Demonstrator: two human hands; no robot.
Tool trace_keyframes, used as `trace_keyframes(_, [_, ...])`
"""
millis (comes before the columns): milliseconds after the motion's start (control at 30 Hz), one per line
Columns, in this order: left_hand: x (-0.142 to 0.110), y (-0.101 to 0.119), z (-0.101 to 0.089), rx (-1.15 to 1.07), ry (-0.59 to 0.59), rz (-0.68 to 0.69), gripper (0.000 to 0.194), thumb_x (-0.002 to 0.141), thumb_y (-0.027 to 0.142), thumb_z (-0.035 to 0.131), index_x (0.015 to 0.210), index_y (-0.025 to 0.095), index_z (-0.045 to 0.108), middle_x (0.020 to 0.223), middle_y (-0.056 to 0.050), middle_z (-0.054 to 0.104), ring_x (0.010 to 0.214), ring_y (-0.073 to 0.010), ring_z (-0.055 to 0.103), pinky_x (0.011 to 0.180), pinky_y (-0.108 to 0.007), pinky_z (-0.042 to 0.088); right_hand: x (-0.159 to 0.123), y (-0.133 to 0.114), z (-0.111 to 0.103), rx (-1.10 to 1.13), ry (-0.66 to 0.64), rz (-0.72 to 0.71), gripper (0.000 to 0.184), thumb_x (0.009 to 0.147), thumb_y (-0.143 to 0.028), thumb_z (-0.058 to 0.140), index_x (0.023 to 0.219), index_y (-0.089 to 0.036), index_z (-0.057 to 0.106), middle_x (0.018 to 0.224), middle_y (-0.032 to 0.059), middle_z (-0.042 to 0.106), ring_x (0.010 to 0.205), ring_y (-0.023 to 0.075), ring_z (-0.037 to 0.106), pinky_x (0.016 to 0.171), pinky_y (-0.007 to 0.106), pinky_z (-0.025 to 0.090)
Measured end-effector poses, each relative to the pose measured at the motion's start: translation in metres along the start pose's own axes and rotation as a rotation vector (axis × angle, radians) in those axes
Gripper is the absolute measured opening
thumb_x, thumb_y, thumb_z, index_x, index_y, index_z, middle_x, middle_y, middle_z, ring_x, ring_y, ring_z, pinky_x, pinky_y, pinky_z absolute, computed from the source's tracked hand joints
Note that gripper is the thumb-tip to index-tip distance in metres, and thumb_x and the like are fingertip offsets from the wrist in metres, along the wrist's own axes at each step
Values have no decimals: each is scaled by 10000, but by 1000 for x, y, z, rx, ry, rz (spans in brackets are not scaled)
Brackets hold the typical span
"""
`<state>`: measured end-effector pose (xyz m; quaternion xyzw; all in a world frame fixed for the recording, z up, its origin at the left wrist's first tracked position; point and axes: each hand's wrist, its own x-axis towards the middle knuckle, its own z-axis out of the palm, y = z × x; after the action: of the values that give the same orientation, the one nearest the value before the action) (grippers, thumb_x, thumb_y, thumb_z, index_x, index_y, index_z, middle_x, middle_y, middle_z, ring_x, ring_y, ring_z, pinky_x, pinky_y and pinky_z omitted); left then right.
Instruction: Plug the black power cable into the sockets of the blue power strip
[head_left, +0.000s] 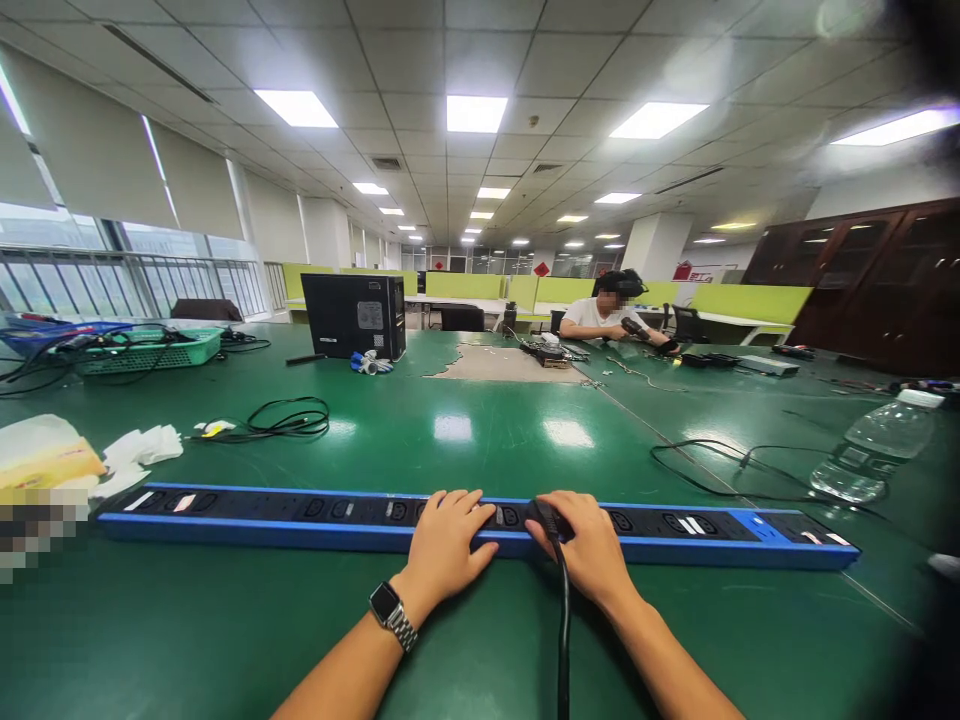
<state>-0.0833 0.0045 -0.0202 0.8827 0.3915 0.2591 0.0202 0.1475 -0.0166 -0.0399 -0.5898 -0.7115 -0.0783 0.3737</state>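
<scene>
A long blue and black power strip [285, 508] lies across the green table in front of me, with a row of sockets along its top. My left hand [448, 540] rests flat on the strip near its middle, fingers spread, a watch on the wrist. Just to the right, my right hand [585, 540] grips the black power plug [547, 520] at the strip's top face. From the plug a thick black cord [564, 620] runs down toward me. Whether the plug sits inside a socket is hidden by my fingers.
A black computer case [352, 315] stands at the back left, work gloves [371, 362] beside it. Coiled cable [289, 418] and a green basket [157, 350] are on the left. A water bottle [874, 450] stands right. Across the table sits another person [592, 318].
</scene>
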Motion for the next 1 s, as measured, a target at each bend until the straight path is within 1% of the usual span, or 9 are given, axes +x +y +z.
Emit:
trace_keyframes(200, [0,0,1,-11,4,-3,454,842,339,676,1274,248,571,1354,-87,587,1235,-288,529,1077,-529,363,0,-2,2,86,43,43,347,798,-555,633,959,-254,693,999,60,723,957,260,620,855,427,464])
trace_keyframes(333, [1,1,2,-32,24,-54,591,828,327,690,1367,231,469,1345,-95,592,1236,-278,535,1090,-525,357,1,-3,3,295,229,294,448,784,-613,601,973,-212,665,895,72,717,795,235,643,730,376,501])
trace_keyframes(400, [1,2,3,-41,40,-68,626,819,334,702,1381,225,449,1325,-96,604,1220,-274,547,1089,-521,360,1,-4,3,338,307,365,469,789,-623,584,972,-198,655,866,72,706,749,218,636,700,355,503])
trace_keyframes(467, [1,3,2,-62,71,-56,635,817,344,704,1385,229,443,1300,-94,618,1193,-268,563,1068,-500,386,0,-7,3,311,292,306,445,776,-619,602,929,-205,663,860,73,699,771,221,626,716,357,498])
trace_keyframes(567, [0,3,1,-98,117,-27,603,828,338,694,1375,242,459,1277,-87,632,1158,-264,577,1031,-478,414,0,-13,2,234,198,173,398,774,-606,626,877,-224,674,859,77,701,821,243,608,758,387,480])
trace_keyframes(633, [-1,3,0,-113,124,-22,573,835,325,687,1361,240,475,1261,-82,642,1142,-264,582,1019,-477,417,0,-16,2,183,153,129,377,792,-591,621,890,-231,678,890,80,706,865,256,600,790,404,464])
trace_keyframes(700, [-1,3,-1,-120,122,-32,559,837,316,684,1352,229,485,1243,-79,651,1129,-262,584,1006,-470,424,-1,-16,3,141,129,115,365,806,-574,616,918,-231,675,928,81,708,895,260,595,803,408,453])
trace_keyframes(867, [0,1,0,-125,125,-40,540,845,313,670,1349,230,493,1217,-73,659,1113,-258,585,1005,-454,422,-2,-15,4,15,121,155,354,836,-563,568,960,-245,663,998,78,701,949,274,588,798,416,431])
trace_keyframes(1000, [0,1,1,-131,121,-35,524,853,311,653,1347,233,498,1207,-73,661,1107,-256,586,1007,-455,417,-2,-12,2,30,117,101,330,841,-543,565,935,-241,659,992,78,702,948,264,592,806,410,440])
